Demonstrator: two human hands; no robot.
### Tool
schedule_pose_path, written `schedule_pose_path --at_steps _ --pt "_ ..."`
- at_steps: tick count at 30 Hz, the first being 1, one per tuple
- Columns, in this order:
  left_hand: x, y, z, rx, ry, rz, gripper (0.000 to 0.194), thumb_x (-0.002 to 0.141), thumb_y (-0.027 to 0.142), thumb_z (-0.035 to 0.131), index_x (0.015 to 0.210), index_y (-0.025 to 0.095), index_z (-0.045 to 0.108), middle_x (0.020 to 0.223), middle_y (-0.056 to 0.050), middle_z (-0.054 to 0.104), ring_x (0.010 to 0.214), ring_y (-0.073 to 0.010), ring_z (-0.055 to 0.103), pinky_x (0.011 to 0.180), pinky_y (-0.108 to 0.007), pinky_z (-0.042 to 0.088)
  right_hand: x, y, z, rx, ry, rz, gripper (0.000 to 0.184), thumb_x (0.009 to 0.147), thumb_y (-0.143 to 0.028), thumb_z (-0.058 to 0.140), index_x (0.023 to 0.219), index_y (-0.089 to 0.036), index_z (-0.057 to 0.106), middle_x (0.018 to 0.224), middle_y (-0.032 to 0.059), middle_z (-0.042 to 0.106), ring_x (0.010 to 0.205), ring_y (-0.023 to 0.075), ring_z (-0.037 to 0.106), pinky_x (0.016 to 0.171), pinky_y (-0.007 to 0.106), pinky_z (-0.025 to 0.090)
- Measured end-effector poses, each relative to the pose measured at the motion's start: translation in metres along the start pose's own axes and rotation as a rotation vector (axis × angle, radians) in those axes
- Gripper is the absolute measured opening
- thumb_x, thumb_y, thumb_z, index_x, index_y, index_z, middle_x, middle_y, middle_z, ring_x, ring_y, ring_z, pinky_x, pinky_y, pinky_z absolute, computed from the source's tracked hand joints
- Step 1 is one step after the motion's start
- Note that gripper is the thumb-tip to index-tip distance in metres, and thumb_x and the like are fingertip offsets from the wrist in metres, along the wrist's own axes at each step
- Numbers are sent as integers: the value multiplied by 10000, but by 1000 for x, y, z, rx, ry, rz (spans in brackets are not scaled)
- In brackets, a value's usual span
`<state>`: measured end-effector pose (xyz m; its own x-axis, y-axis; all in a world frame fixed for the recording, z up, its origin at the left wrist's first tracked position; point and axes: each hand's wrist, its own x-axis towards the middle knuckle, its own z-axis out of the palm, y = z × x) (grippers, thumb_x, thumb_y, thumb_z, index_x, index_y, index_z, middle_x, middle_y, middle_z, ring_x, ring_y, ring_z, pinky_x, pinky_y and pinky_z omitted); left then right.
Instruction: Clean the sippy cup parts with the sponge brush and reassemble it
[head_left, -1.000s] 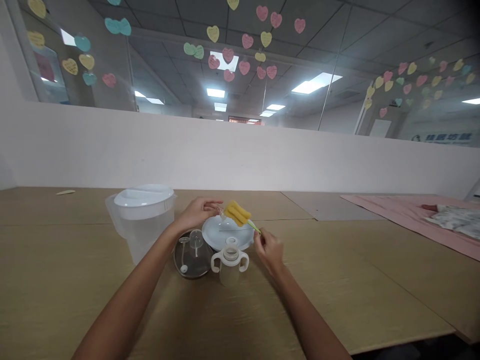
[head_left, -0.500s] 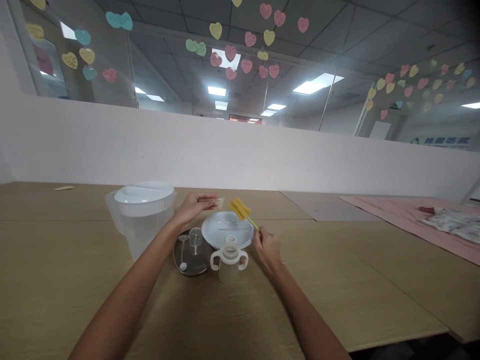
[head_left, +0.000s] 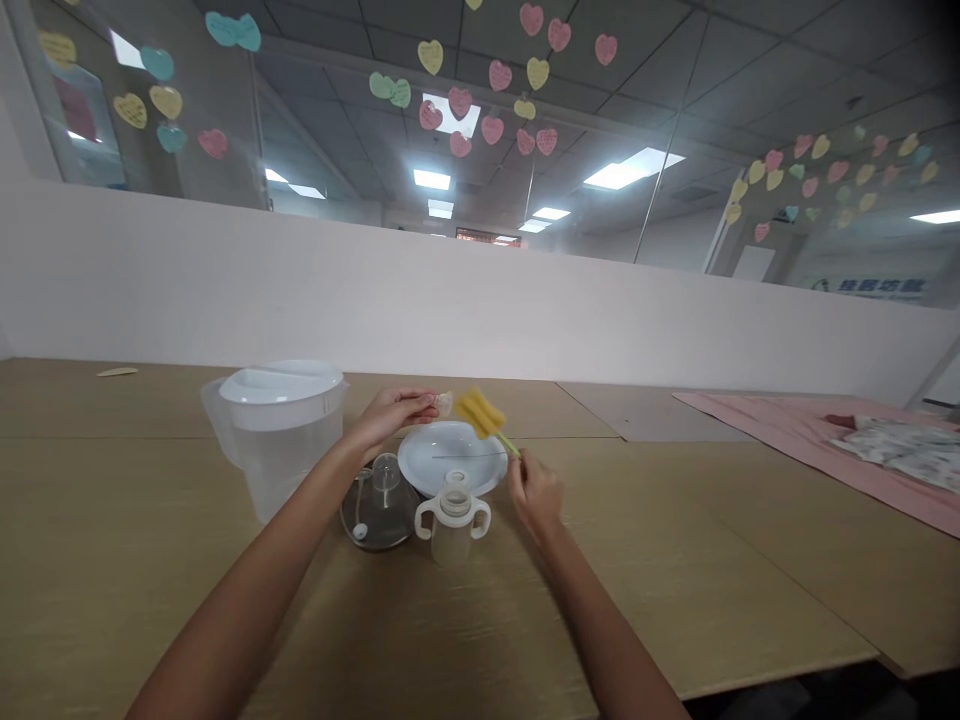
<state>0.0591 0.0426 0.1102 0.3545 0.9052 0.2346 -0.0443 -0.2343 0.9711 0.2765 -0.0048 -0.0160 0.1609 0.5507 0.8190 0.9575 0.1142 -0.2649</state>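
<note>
Nearest on the tabletop (head_left: 465, 645), a clear bottle (head_left: 451, 545) with a white two-handled collar stands upright, its mouth uncovered. Just left of it lies a dark round tray (head_left: 399, 535) holding a clear cup-shaped cap (head_left: 386, 474) and a thin tube with a white end (head_left: 360, 531). Behind the bottle sits a shallow white bowl (head_left: 417, 462). To its right, the right hand (head_left: 537, 492) is closed round the green stem of a yellow sponge brush (head_left: 480, 413), whose head is raised over the bowl's far rim. Beside the brush head, the left hand (head_left: 396, 412) pinches a small clear piece (head_left: 444, 404) between thumb and fingers. Left of the bowl stands a translucent pitcher (head_left: 281, 460) with a white lid. Well off to the right, a patterned cloth (head_left: 900, 447) lies on a pink sheet (head_left: 757, 420). Beyond the white wall (head_left: 420, 300), heart-shaped notes (head_left: 499, 75) dot the glass, some bearing handwriting too small to read; at far right, a sign (head_left: 881, 288) shows large blue Chinese-looking characters, too soft to read surely, with smaller lettering beneath.
</note>
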Motion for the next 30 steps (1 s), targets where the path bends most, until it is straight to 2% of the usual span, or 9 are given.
schedule_pose_path --at_steps 3,7,13,15,18,20,23,27,30 --pt "2 -4 0 -23 -20 -16 204 746 241 630 890 97 638 855 -83 671 824 -144 623 903 -327 464 0 -4 0 12 -20 -53 418 897 -337 259 667 -153 556 494 6 522 444 92 436 474 214 221" --pt "1 -4 0 -13 -21 -32 198 747 235 623 888 96 633 864 -87 666 813 -137 617 896 -315 461 2 -3 0 -30 -17 23 427 896 -349 250 664 -154 550 496 10 531 429 91 426 464 221 196" --pt "-3 3 1 63 -46 -4 262 741 342 601 835 99 628 820 -90 654 765 -141 608 817 -306 478 2 -4 -1 -18 -57 8 403 891 -338 286 682 -151 575 514 20 546 448 95 439 473 221 194" --pt "-4 7 -6 206 -43 40 297 736 397 572 749 106 624 737 -67 642 690 -136 593 735 -291 487 3 -5 -1 -62 -90 71 366 877 -335 326 709 -151 595 548 27 568 451 95 438 475 230 178" --pt "-6 11 -24 632 -125 88 264 697 381 562 637 132 629 592 -17 607 585 -127 553 602 -238 451 5 -5 -2 -55 -78 152 298 863 -334 360 900 -160 599 711 41 623 524 105 486 492 228 190" --pt "-7 8 -35 897 -286 -3 162 635 294 578 586 155 643 528 1 595 537 -129 541 536 -217 411 6 -4 -3 -5 -51 171 299 867 -336 352 992 -165 563 804 46 629 589 114 515 504 223 208" --pt "-7 -8 -36 1110 -467 -270 56 507 168 590 513 180 645 478 4 598 492 -145 546 501 -224 398 6 -4 -5 30 -36 167 292 873 -337 340 927 -160 565 801 45 620 612 121 513 510 227 208" --pt "-4 -35 -21 1232 -406 -372 95 385 97 634 383 173 577 337 -7 516 428 -182 536 505 -287 422 4 -5 -5 12 -19 134 276 866 -333 359 863 -160 573 756 30 600 571 102 476 509 229 199" --pt "-3 -41 -16 1260 -387 -406 163 339 87 672 341 171 532 286 -5 464 415 -207 536 519 -326 434 4 -4 -4 10 -7 126 264 854 -317 368 846 -159 580 726 26 588 560 103 461 511 226 205"
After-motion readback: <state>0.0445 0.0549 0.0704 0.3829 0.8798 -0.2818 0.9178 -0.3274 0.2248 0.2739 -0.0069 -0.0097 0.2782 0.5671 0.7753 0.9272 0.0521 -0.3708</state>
